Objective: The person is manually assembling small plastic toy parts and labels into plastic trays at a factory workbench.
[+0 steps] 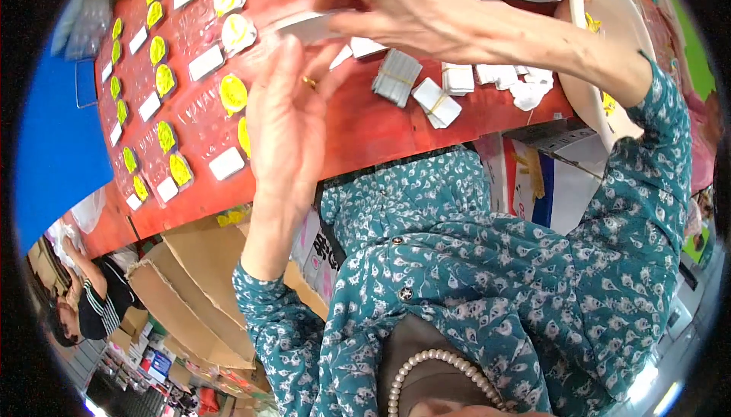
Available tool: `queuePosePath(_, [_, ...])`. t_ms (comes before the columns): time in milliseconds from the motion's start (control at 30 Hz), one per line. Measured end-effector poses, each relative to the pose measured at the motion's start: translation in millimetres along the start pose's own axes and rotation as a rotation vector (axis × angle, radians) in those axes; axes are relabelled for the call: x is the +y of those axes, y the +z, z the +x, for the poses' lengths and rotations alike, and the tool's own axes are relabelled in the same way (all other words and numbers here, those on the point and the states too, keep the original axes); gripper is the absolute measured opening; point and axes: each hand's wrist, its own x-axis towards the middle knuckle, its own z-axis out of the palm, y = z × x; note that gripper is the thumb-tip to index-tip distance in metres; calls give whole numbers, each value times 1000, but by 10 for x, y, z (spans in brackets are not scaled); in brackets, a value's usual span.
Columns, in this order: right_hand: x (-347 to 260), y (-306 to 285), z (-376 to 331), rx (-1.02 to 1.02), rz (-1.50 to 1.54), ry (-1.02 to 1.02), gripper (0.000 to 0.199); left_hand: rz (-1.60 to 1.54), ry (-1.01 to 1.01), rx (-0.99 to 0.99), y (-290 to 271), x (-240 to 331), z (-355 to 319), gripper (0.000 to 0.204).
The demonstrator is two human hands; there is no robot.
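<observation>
My left hand is raised over the red table, palm up and fingers spread, a gold ring on one finger. Its fingertips touch a clear plastic blister sheet. My right hand reaches in from the right and pinches a small white card just above the left fingertips. Under both hands lie clear blister trays that hold yellow oval pieces and white rectangular cards in rows.
Several banded bundles of white cards lie on the table to the right, beside loose white pieces. A blue sheet lies at the left. Cardboard boxes stand below the table edge. Another person sits at lower left.
</observation>
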Motion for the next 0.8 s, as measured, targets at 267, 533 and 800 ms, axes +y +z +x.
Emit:
queuePosePath(267, [427, -180, -833, 39, -280, 306, 13, 917, 243, 11, -232, -204, -127, 20])
queuePosePath(533, [597, -26, -914, -67, -415, 299, 12, 1881, 775, 16, -445, -306, 159, 31])
queuePosePath(800, [693, 105, -930, -227, -766, 325, 10, 1862, 691, -43, -519, -304, 231, 11])
